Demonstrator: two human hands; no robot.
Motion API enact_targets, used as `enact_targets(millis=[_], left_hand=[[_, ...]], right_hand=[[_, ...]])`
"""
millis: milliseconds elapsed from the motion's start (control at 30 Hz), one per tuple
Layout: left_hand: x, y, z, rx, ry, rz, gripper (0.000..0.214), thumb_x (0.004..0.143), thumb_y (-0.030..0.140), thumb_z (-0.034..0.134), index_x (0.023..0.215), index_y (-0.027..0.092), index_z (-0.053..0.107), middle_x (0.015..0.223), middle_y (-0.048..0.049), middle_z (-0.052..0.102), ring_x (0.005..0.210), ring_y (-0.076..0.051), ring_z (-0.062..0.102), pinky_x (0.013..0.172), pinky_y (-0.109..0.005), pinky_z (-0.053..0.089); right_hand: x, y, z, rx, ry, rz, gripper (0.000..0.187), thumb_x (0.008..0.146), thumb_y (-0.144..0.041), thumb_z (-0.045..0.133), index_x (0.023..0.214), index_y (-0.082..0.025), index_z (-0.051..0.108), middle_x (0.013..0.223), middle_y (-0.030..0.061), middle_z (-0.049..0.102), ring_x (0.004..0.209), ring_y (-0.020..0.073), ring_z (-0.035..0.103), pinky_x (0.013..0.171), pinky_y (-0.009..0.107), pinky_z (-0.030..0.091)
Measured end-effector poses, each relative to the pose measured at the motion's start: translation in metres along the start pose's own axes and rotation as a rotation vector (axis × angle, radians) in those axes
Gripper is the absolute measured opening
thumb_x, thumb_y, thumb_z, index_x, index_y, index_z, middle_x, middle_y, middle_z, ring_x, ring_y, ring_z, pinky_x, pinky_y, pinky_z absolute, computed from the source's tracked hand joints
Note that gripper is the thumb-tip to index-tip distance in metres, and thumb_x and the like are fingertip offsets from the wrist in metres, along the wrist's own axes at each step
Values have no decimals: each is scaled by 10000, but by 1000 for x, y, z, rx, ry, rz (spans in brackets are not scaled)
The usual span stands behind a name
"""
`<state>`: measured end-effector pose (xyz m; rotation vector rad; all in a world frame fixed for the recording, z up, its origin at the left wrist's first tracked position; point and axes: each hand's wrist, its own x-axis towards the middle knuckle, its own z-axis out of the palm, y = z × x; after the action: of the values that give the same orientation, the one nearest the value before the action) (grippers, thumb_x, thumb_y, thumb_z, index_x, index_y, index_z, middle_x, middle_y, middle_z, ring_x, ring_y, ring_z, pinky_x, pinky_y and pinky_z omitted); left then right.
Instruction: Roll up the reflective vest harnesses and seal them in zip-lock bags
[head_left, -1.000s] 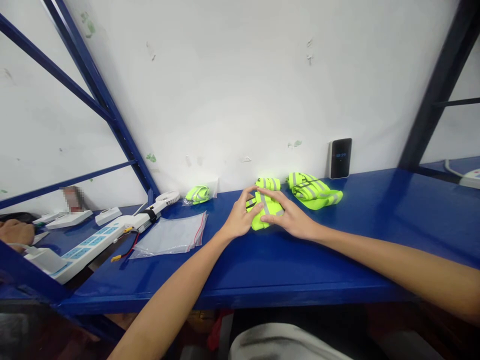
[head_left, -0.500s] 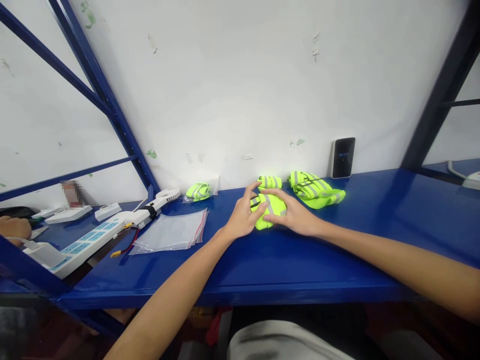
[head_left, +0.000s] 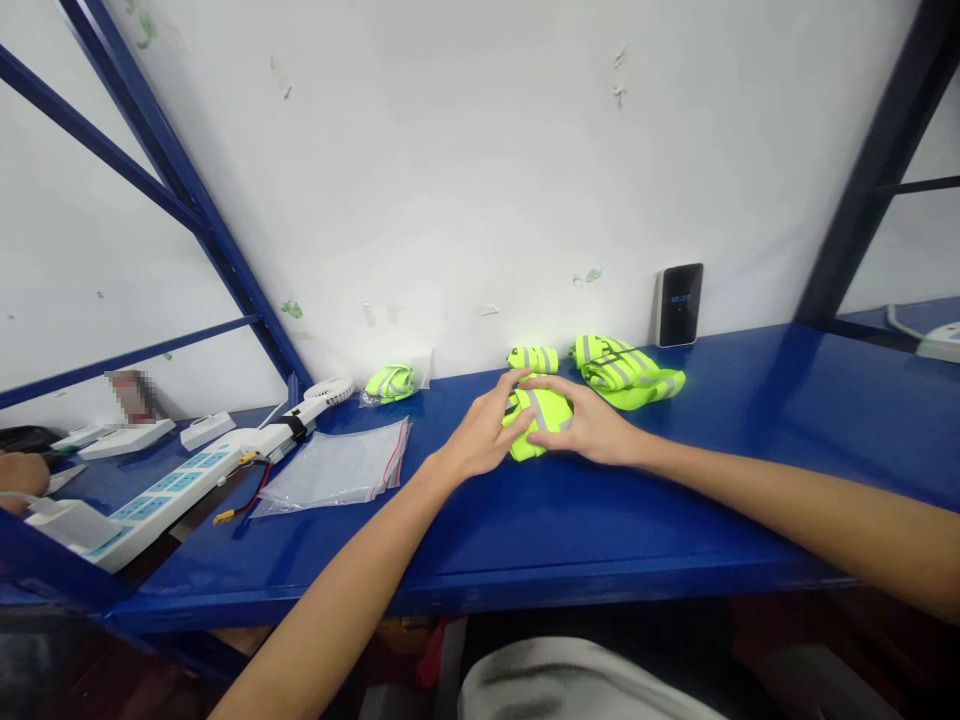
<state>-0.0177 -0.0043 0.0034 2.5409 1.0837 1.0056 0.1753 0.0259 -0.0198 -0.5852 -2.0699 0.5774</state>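
Note:
A folded neon-yellow reflective vest (head_left: 553, 412) with grey stripes rests on the blue table (head_left: 525, 530). My left hand (head_left: 487, 428) wraps round its left side, thumb on top. From the right, my right hand (head_left: 589, 424) grips the same bundle, its thumb close to the left one. Part of the bundle is hidden behind the fingers. Just beyond my hands lies a small rolled neon-yellow bundle (head_left: 534, 358). To its right is a larger, looser neon-yellow reflective bundle (head_left: 622, 372) with a loose end trailing right.
Clear zip bags (head_left: 334, 465) lie left of my hands, with a bagged neon bundle (head_left: 391, 383) behind. A power strip (head_left: 180, 490), a small white fan (head_left: 330, 390) and a cable (head_left: 251, 490) are further left. A black-screened device (head_left: 680, 305) leans on the wall. Another person's hand (head_left: 22, 475) shows far left.
The camera view has shifted slightly. Both hands stay round the folded vest, and the left fingers at its far edge have drawn in a little.

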Motion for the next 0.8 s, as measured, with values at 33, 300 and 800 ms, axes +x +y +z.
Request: enact_targets(millis=[33, 300, 800], left_hand=[[2, 3, -10, 55, -84, -7, 545, 947, 473, 406, 1424, 220, 332, 1409, -108, 488, 1223, -255, 515, 1032, -395, 393], [-31, -1, -140, 350, -539, -394, 816, 792, 663, 539, 1483, 316, 278, 1535, -53, 352, 1373, -310, 374, 1100, -439, 343], [-64, -61, -138, 356, -547, -519, 1046, 649, 657, 688, 1506, 318, 193, 1552, -123, 280, 1402, -370, 304, 1097, -533, 312]], right_hand=[[0, 0, 2, -6, 26, 12, 598, 702, -309, 760, 1256, -200, 561, 1294, 92, 596, 1222, 275, 540, 1077, 425, 365], [3, -19, 1, 160, 76, 326, 605, 689, -291, 768, 1253, -209, 567, 1047, 74, 694, 708, 235, 696, 701, 407, 578], [3, -15, 3, 35, 77, 267, 557, 674, -302, 782, 1199, -207, 622, 1233, 66, 626, 1042, 275, 618, 869, 384, 519]])
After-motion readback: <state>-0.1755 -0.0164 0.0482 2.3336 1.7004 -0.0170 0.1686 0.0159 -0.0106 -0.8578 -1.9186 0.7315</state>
